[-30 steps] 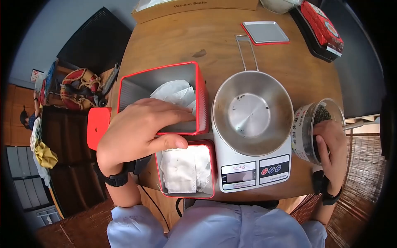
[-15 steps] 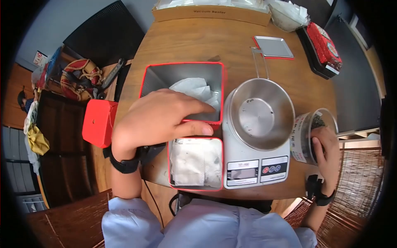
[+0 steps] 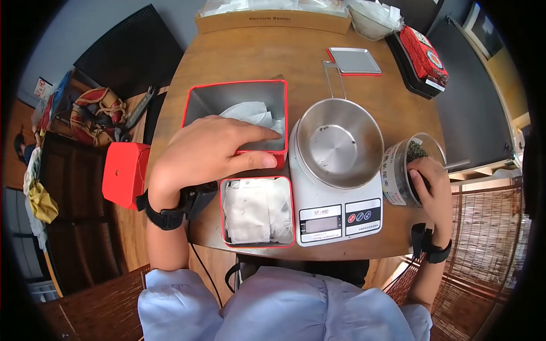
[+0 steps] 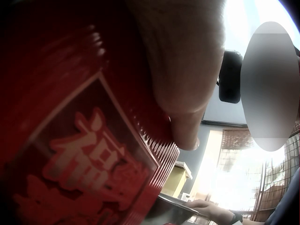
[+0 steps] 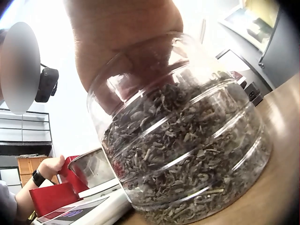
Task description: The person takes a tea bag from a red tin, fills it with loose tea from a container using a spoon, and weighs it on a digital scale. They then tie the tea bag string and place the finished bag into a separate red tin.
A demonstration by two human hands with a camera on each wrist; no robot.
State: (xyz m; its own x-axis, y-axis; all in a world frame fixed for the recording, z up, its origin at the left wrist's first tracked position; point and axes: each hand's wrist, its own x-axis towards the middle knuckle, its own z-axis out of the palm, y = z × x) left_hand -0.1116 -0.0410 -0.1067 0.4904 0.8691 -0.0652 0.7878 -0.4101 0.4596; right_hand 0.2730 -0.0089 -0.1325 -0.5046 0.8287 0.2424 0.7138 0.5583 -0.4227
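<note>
In the head view my left hand [image 3: 213, 145] lies over the near rim of a tall red tin [image 3: 196, 105], its fingers over the opening beside folded white pouches [image 3: 250, 112] and its thumb outside. The left wrist view shows a hand against the tin's lettered red side [image 4: 101, 154]. My right hand [image 3: 433, 182] is at the mouth of a clear plastic jar [image 5: 187, 154] of dark dried leaves [image 5: 173, 126]. A metal handle [image 3: 458, 163] sticks out beside it. Through the jar wall part of this hand shows; what its fingertips hold, I cannot tell.
A steel pan [image 3: 335, 145] with a few dark bits stands on a white kitchen scale [image 3: 318, 198]. A smaller tin [image 3: 293, 213] of white pouches is in front. Behind are a grey lid [image 3: 354, 61], a cardboard box [image 3: 273, 21] and a red packet [image 3: 422, 54].
The head camera's view has shifted, so everything moves in the picture. Both hands stay at the same places: left over the tin rim, right at the jar's mouth.
</note>
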